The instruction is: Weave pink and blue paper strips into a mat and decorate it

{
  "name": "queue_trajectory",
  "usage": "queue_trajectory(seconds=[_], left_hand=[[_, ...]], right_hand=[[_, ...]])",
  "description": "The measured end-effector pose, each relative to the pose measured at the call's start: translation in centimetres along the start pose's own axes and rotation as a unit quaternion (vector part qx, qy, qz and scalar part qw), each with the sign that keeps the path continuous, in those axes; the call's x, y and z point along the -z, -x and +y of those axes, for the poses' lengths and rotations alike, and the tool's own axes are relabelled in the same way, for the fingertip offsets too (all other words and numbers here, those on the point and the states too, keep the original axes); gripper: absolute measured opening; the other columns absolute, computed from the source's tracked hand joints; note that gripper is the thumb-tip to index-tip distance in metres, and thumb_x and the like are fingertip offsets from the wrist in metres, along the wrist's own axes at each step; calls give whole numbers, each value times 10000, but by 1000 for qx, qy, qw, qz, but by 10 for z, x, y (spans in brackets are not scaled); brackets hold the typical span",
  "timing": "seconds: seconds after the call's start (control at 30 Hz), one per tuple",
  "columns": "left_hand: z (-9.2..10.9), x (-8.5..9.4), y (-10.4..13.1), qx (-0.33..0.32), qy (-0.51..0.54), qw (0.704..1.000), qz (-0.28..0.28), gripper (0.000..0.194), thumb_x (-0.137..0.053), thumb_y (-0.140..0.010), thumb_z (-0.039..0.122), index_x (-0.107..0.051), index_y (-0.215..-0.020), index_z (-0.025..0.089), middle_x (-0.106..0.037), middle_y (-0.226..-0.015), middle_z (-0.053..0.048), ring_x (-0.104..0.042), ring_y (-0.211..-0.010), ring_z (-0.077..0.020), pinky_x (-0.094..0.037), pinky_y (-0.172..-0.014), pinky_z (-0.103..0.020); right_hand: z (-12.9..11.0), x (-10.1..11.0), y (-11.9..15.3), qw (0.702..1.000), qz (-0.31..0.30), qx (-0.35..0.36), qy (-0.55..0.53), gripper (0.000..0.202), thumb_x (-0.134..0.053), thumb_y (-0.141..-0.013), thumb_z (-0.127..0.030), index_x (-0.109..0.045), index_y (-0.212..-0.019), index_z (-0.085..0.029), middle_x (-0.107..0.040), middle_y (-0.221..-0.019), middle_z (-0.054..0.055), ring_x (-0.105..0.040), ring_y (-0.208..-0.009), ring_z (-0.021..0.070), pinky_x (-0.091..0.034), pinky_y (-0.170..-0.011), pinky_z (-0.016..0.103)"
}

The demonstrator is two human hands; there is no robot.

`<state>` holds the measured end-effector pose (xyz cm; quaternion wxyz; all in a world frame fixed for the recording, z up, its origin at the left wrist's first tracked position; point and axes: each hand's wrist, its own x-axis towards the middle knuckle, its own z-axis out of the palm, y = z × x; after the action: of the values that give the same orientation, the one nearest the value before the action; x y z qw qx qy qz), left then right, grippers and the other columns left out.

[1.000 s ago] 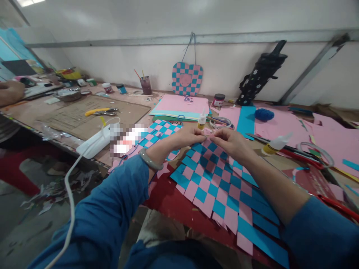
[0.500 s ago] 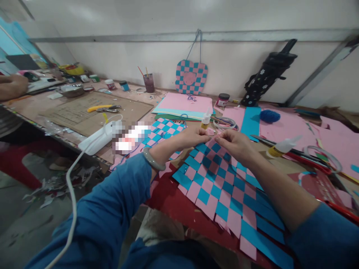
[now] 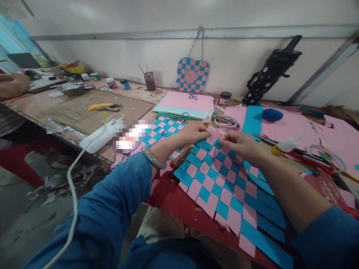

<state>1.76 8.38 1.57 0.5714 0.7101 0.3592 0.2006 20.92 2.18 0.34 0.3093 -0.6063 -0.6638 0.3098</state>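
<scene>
A woven sheet of pink and blue paper strips [image 3: 208, 183] slopes down from the table's edge toward my lap, its blue strip ends loose at the lower right. At its far edge my left hand [image 3: 196, 133] pinches the left side of a pink paper strip [image 3: 215, 133]. My right hand [image 3: 237, 144] is closed on the right side of the same strip, thumb against fingers. The fingertips partly cover the strip's edges. A glue bottle [image 3: 207, 116] stands just beyond my hands; a second glue bottle [image 3: 286, 145] lies tilted beside my right wrist.
Another checkered woven piece [image 3: 168, 127] lies to the left. A checkered bag [image 3: 193, 74] hangs on the wall. Scissors [image 3: 303, 153] and blue yarn [image 3: 272, 115] are at the right. A white power strip [image 3: 98, 138] trails its cord past my left arm. Another person's arm [image 3: 12, 85] rests far left.
My hands have moved slightly apart, and more of the pink strip shows between them. Shadows on the weave have shifted with the hands. The view has tilted a little.
</scene>
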Motion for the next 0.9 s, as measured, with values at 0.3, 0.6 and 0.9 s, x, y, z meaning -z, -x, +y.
queue_trajectory(seconds=[0.3,0.6,0.9], left_hand=[[-2,-4,3,15,15,999,-43,130,-661,-711,270,-627,-696,145,-506,-572,53,-402,-486,-38,-316,-471,-176],[2,-4,4,49,6,998,-31,86,-604,-748,188,-659,-789,137,-627,-687,10,-544,-581,-65,-427,-555,-177],[-1,-8,6,25,7,999,-27,148,-677,-710,267,-640,-750,130,-577,-649,28,-475,-548,-43,-391,-532,-163]], right_hand=[[-4,-3,3,999,29,-5,24,378,-567,-688,-565,-567,-642,-190,-390,-522,-26,-297,-477,82,-232,-437,242],[-4,10,4,997,-7,24,75,483,-510,-744,-668,-553,-661,-194,-489,-615,11,-414,-580,124,-325,-503,258],[-6,4,6,995,-7,0,102,599,-495,-689,-773,-385,-562,-197,-303,-513,-33,-270,-494,83,-211,-449,245]])
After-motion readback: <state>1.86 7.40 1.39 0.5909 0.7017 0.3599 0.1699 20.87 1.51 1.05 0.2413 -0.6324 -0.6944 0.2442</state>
